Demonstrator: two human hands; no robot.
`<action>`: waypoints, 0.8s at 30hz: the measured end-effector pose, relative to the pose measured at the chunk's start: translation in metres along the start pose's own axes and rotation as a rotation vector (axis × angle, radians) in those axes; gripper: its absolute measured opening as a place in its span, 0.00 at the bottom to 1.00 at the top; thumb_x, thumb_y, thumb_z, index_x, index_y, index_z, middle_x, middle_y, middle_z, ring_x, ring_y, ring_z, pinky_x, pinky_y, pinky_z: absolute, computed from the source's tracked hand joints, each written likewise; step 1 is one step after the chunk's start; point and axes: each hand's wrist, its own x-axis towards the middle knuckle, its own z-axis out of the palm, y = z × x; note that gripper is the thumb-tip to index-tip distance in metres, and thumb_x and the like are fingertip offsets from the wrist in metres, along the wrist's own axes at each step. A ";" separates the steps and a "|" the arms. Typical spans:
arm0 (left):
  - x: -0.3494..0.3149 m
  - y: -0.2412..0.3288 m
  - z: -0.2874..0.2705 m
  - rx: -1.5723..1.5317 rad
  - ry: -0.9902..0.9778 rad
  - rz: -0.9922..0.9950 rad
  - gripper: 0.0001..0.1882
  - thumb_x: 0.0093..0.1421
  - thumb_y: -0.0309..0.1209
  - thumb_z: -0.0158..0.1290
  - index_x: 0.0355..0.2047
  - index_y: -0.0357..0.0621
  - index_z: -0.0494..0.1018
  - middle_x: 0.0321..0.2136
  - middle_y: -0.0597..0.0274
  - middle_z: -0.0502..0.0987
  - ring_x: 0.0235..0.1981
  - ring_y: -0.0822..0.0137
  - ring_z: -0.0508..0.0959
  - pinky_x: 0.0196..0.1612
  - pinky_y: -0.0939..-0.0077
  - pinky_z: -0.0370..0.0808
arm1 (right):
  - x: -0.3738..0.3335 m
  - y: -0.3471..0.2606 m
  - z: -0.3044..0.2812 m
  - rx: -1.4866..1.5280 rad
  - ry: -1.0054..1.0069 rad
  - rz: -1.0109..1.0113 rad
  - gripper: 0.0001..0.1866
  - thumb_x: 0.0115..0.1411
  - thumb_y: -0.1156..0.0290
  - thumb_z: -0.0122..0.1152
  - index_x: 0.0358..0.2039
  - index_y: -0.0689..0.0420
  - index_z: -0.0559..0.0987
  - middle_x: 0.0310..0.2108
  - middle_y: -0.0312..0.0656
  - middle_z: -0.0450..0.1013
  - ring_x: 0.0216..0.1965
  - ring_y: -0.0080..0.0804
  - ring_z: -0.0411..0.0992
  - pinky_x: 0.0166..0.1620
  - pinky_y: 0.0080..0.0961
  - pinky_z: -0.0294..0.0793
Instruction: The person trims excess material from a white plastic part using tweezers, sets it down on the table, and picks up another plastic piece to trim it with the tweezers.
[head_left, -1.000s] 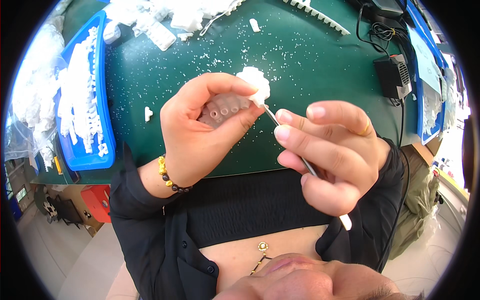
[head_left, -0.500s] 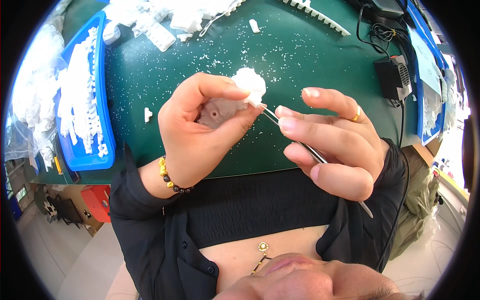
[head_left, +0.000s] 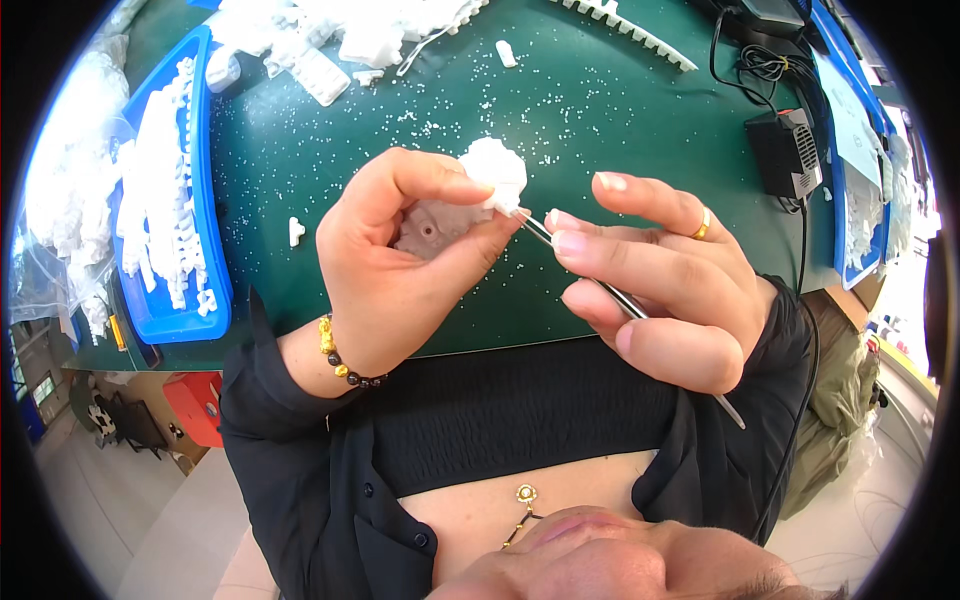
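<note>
1. Lying at the far left, white toothed pieces (head_left: 165, 200) fill a blue tray (head_left: 165, 328) beside a clear bag (head_left: 45, 245).
2. Next comes a small white piece (head_left: 296, 231), alone on the green table (head_left: 600, 130) amid scattered white crumbs.
3. The left hand (head_left: 375, 275), a beaded bracelet (head_left: 340, 366) at its wrist, curls around a pinkish holed model (head_left: 428, 236); its thumb and forefinger are clamped on a lumpy white piece (head_left: 495, 168) above the table. Whether piece and model are joined, I cannot tell.
4. A slim metal tool (head_left: 628, 303) slants down to the right, its upper tip at the white piece's lower edge; contact is unclear.
5. The right hand (head_left: 675, 280), wearing a gold ring (head_left: 703, 223), has thumb and fingers closed around that tool.
6. Farther right, a black box (head_left: 780, 155) sits near coiled cable (head_left: 765, 65).
</note>
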 end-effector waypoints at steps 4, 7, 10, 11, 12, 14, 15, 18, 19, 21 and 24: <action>0.000 0.001 0.001 -0.006 0.005 -0.016 0.16 0.50 0.13 0.60 0.36 0.39 0.68 0.37 0.61 0.73 0.37 0.74 0.76 0.37 0.83 0.73 | 0.000 0.000 0.001 0.015 0.000 -0.013 0.22 0.51 0.89 0.62 0.35 0.56 0.59 0.36 0.57 0.74 0.31 0.44 0.79 0.54 0.49 0.71; -0.001 0.001 0.002 -0.011 0.015 -0.023 0.17 0.50 0.13 0.60 0.37 0.39 0.68 0.37 0.61 0.73 0.37 0.75 0.76 0.38 0.83 0.73 | 0.002 0.000 0.003 -0.021 0.001 0.003 0.21 0.51 0.89 0.62 0.36 0.57 0.60 0.36 0.58 0.74 0.32 0.44 0.79 0.52 0.47 0.74; 0.000 0.006 0.005 -0.102 0.040 -0.103 0.17 0.50 0.13 0.60 0.37 0.39 0.67 0.38 0.61 0.73 0.37 0.75 0.76 0.39 0.83 0.73 | 0.000 0.006 0.006 -0.004 0.038 -0.084 0.20 0.50 0.89 0.62 0.33 0.57 0.61 0.35 0.58 0.74 0.33 0.45 0.79 0.50 0.44 0.76; 0.001 0.006 0.006 -0.124 0.079 -0.103 0.16 0.50 0.14 0.61 0.36 0.38 0.69 0.35 0.62 0.74 0.36 0.76 0.77 0.37 0.84 0.74 | -0.001 0.007 0.007 -0.018 0.044 -0.120 0.20 0.50 0.90 0.63 0.32 0.57 0.61 0.34 0.58 0.74 0.32 0.45 0.78 0.49 0.43 0.77; 0.002 0.006 0.007 -0.146 0.118 -0.103 0.15 0.49 0.16 0.63 0.35 0.37 0.70 0.33 0.64 0.75 0.34 0.77 0.77 0.36 0.85 0.75 | -0.001 0.007 0.009 -0.028 0.063 -0.146 0.20 0.49 0.90 0.63 0.30 0.56 0.61 0.34 0.58 0.74 0.31 0.45 0.78 0.48 0.43 0.78; 0.002 0.008 0.006 -0.174 0.094 -0.132 0.14 0.49 0.16 0.63 0.35 0.37 0.70 0.33 0.63 0.75 0.34 0.77 0.77 0.36 0.86 0.75 | -0.003 0.009 0.014 -0.048 0.101 -0.197 0.20 0.48 0.90 0.63 0.27 0.56 0.61 0.32 0.58 0.74 0.29 0.45 0.78 0.47 0.41 0.79; 0.002 0.009 0.005 -0.201 0.071 -0.161 0.14 0.50 0.17 0.63 0.35 0.37 0.70 0.33 0.63 0.75 0.34 0.77 0.77 0.35 0.86 0.74 | -0.005 0.008 0.013 -0.062 0.084 -0.228 0.20 0.48 0.90 0.63 0.27 0.56 0.61 0.32 0.58 0.74 0.29 0.44 0.78 0.47 0.40 0.79; 0.003 0.011 0.005 -0.197 0.063 -0.192 0.13 0.51 0.18 0.62 0.35 0.37 0.70 0.33 0.62 0.76 0.33 0.79 0.76 0.35 0.87 0.73 | -0.006 0.007 0.010 -0.092 0.058 -0.274 0.19 0.48 0.89 0.63 0.26 0.57 0.61 0.32 0.58 0.74 0.27 0.43 0.78 0.48 0.39 0.78; 0.004 0.013 0.005 -0.200 0.061 -0.189 0.13 0.51 0.18 0.62 0.35 0.37 0.70 0.33 0.62 0.76 0.33 0.79 0.76 0.35 0.87 0.73 | -0.006 0.007 0.007 -0.139 0.050 -0.294 0.19 0.49 0.88 0.63 0.26 0.57 0.61 0.32 0.57 0.74 0.28 0.43 0.78 0.48 0.39 0.78; 0.004 0.015 0.005 -0.199 -0.014 -0.251 0.13 0.51 0.19 0.62 0.36 0.36 0.71 0.33 0.63 0.76 0.34 0.80 0.76 0.36 0.87 0.73 | -0.004 0.005 0.002 -0.141 0.066 -0.268 0.18 0.50 0.88 0.62 0.27 0.57 0.61 0.31 0.56 0.74 0.29 0.44 0.79 0.49 0.40 0.77; 0.005 0.009 0.005 -0.266 -0.012 -0.327 0.14 0.52 0.20 0.61 0.39 0.35 0.71 0.34 0.64 0.77 0.36 0.80 0.75 0.38 0.86 0.72 | 0.002 0.007 -0.010 -0.058 -0.017 -0.079 0.16 0.54 0.87 0.60 0.31 0.56 0.61 0.31 0.57 0.75 0.34 0.46 0.79 0.52 0.50 0.73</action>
